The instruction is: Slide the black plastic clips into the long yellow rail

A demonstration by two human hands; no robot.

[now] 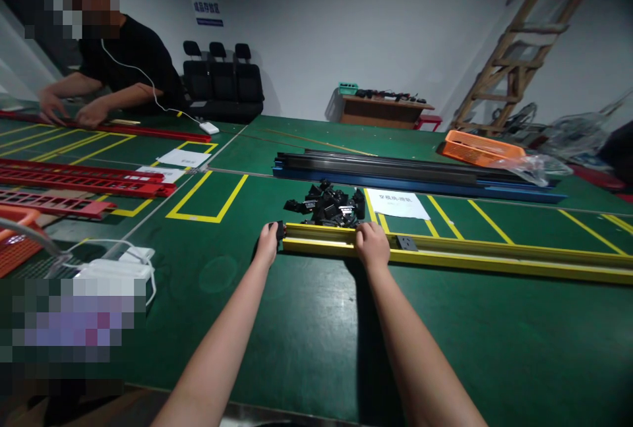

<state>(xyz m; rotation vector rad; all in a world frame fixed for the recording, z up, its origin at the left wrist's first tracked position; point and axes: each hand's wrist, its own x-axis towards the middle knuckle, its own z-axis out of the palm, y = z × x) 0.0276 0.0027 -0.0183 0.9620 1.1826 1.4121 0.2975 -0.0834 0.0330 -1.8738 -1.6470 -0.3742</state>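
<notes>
A long yellow metal channel (pixel 494 262) lies across the green table, its left end near my left hand (pixel 268 242). Between the fingers of that hand is a black socket module (pixel 281 230), right at the channel's open end. My right hand (pixel 372 244) is wrapped over the channel further along. Just right of it, another black socket module (pixel 407 243) with slots on its face sits in the channel. Behind the channel is a heap of black modules (pixel 329 205), partly hidden by the channel and my right hand.
Black and blue rails (pixel 415 180) lie behind the heap, with an orange basket (pixel 482 148) at their right. A labelled paper (pixel 398 203) lies behind the channel. Red rails (pixel 84 178) and a white device (pixel 116 267) are on the left. Across the table, a co-worker (pixel 133 64) handles a red rail.
</notes>
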